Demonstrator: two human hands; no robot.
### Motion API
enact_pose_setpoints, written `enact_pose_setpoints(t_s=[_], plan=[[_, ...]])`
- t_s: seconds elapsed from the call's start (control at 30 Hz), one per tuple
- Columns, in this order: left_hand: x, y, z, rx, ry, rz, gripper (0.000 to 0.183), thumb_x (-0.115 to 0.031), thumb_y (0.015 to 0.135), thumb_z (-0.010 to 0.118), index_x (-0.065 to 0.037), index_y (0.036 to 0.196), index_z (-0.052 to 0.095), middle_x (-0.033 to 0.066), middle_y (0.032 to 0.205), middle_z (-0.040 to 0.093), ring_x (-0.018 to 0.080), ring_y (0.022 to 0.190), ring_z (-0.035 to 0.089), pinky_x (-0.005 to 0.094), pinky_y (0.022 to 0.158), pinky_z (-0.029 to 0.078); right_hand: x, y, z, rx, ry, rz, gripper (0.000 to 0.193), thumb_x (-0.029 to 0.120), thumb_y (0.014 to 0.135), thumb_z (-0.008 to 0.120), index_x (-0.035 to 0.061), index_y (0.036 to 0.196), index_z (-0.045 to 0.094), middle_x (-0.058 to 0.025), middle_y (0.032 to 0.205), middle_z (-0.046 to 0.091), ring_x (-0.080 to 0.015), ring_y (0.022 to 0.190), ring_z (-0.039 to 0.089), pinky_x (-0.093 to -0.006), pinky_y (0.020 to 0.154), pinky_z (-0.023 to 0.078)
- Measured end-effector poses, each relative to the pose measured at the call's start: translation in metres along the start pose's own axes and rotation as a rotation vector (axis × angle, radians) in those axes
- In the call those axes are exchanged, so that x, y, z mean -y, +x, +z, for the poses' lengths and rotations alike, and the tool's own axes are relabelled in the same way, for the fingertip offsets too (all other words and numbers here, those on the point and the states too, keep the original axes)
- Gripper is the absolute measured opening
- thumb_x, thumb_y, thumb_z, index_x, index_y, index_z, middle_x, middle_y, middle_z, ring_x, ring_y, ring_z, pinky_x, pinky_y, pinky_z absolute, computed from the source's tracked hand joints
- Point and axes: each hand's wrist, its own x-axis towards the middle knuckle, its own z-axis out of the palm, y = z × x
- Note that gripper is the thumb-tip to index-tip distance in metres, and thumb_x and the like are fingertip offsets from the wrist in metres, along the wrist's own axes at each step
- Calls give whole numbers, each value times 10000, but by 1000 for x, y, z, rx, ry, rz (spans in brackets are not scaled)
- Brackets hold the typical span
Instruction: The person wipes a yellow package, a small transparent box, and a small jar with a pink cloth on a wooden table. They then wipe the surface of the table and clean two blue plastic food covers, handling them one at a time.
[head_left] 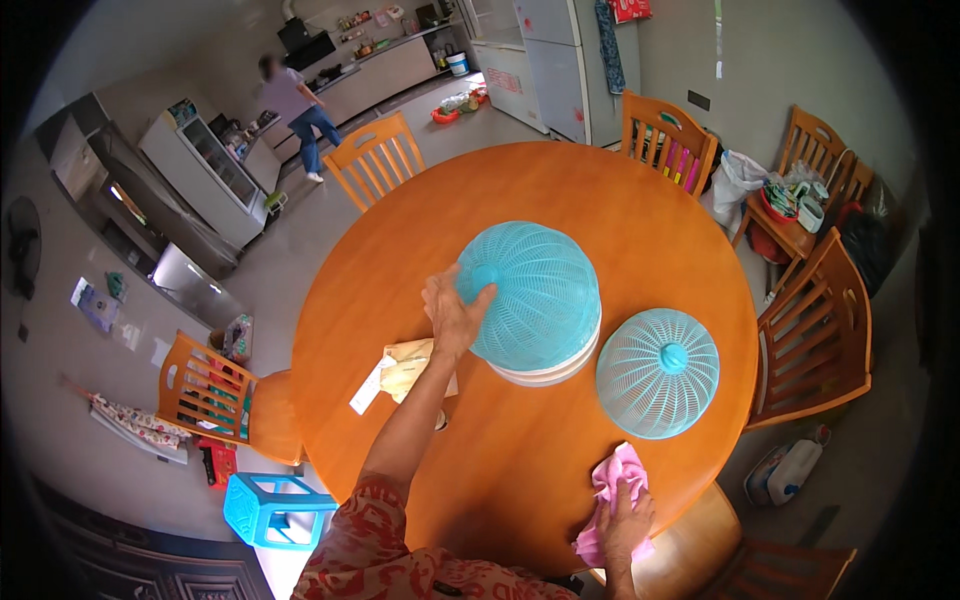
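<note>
My left hand point(452, 312) grips the knob side of a large light-blue mesh food cover point(535, 292), which is tilted up over a white plate point(548, 372) on the round orange wooden table point(520, 200). My right hand point(625, 518) presses a pink cloth point(612, 480) onto the table near its front edge. A smaller light-blue mesh cover point(657, 372) lies flat on the table between the plate and the cloth. A yellowish bag with a white paper slip point(400, 372) lies just under my left forearm.
Wooden chairs point(375, 155) stand around the table; another chair point(812, 330) is at the right. A blue plastic stool point(275, 508) sits at lower left. A person point(295, 110) stands far off in the kitchen. A white bag point(735, 185) and a cluttered chair lie at upper right.
</note>
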Motion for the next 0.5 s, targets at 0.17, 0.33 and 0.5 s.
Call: enact_pose_setpoints(t_s=[0.17, 0.33, 0.5], plan=[[17, 17, 3, 154, -143, -53, 516, -340, 730, 794, -26, 1112, 649, 139, 1023, 566, 318, 1094, 474, 432, 914, 426, 5, 2, -7, -13, 12, 9, 561, 257, 718, 717, 205, 1263, 596, -207, 1167, 539, -367, 1025, 524, -483, 845, 422], [12, 21, 6, 134, -245, -29, 456, -291, 697, 814, -13, 1028, 671, 122, 970, 581, 278, 961, 556, 401, 806, 486, 10, 2, -14, -40, 6, -6, 523, 209, 741, 703, 138, 1246, 588, -220, 1103, 531, -379, 1035, 519, -478, 849, 428], [-1, 22, 1, 2, -259, 80, 363, -226, 698, 807, 5, 942, 671, 105, 901, 598, 234, 775, 592, 372, 690, 510, 12, 1, -12, -75, 15, 6, 498, 230, 742, 697, 138, 1223, 608, -213, 1110, 528, -370, 1034, 519, -473, 848, 429]])
